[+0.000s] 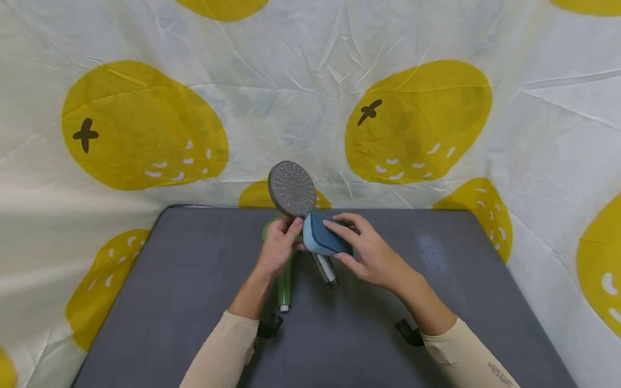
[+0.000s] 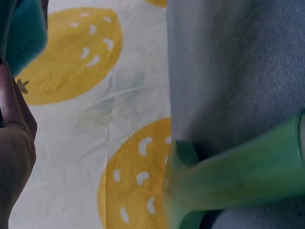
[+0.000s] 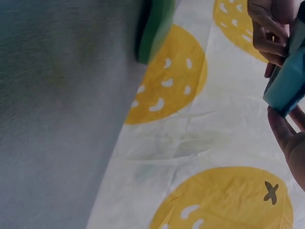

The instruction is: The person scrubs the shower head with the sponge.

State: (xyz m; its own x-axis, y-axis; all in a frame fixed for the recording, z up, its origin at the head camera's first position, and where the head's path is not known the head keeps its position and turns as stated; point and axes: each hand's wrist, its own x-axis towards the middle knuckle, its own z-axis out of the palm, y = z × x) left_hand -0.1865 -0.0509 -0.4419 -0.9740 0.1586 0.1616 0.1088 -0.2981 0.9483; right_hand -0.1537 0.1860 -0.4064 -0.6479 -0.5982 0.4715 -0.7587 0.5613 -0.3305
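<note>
Grey shower head [image 1: 292, 189]: held upright above the middle of the grey table [image 1: 194, 280], round face toward the wearer, left hand [image 1: 278, 248] curled around its handle just below the face, chrome handle end pointing down and near. Blue sponge [image 1: 323, 235]: pinched between fingers and thumb of the right hand [image 1: 370, 253], pressed against the handle on its right side, touching the lower edge of the face. Green shower head [image 1: 284, 283]: lying on the table under the left hand, handle toward the near edge, its head apparently hidden behind the hands; white cloth with yellow fruit [image 1: 417, 118] at the far side.
</note>
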